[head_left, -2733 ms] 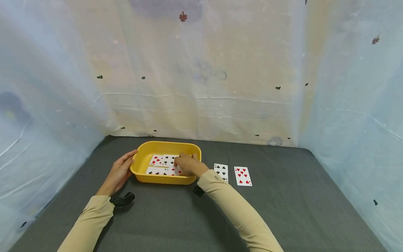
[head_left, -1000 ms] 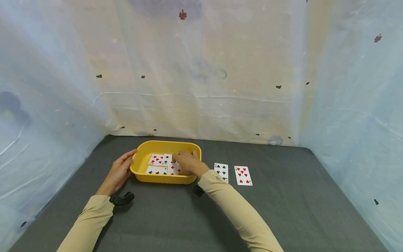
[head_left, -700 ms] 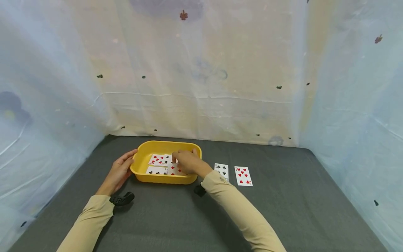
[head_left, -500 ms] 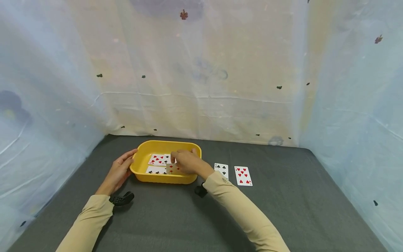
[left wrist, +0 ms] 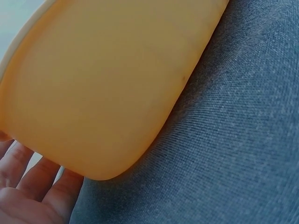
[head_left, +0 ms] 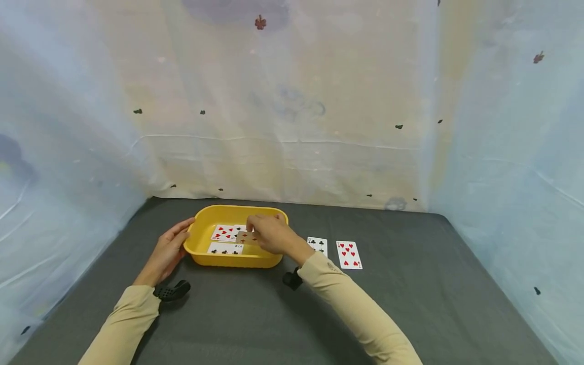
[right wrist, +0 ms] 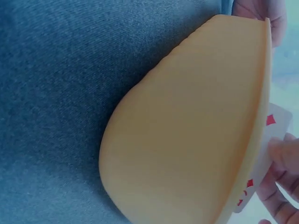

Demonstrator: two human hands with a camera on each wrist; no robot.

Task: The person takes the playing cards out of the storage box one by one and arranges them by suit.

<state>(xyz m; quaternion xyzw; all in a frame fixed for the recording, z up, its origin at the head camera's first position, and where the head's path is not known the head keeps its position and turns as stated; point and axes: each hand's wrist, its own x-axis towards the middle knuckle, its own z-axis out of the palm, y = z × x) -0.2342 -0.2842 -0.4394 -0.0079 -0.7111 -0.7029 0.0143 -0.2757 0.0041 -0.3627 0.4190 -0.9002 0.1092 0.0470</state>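
A yellow plastic tray point(head_left: 232, 260) stands on the dark cloth. At its left end my left hand point(head_left: 168, 253) holds the rim; in the left wrist view, fingers point(left wrist: 39, 179) lie along the outer wall. My right hand point(head_left: 275, 235) reaches in over the right side, pinching a diamonds playing card point(head_left: 245, 238) between thumb and fingers. That card is tilted and raised in the right wrist view, showing above the rim. Below it in the tray lie a hearts card point(head_left: 221, 232), a partly covered black-suit card point(head_left: 240, 228) and a clubs card point(head_left: 225, 248).
Right of the tray, a clubs card point(head_left: 318, 244) and a seven of hearts point(head_left: 349, 255) lie face up on the dark cloth point(head_left: 388, 304). The right forearm partly covers the clubs card. Pale printed sheets point(head_left: 296, 101) hang behind and at both sides.
The right fingers have lifted the diamonds card, which lay flat in the front right of the tray, tilted it and moved it back and left. The left hand has stayed at the rim.
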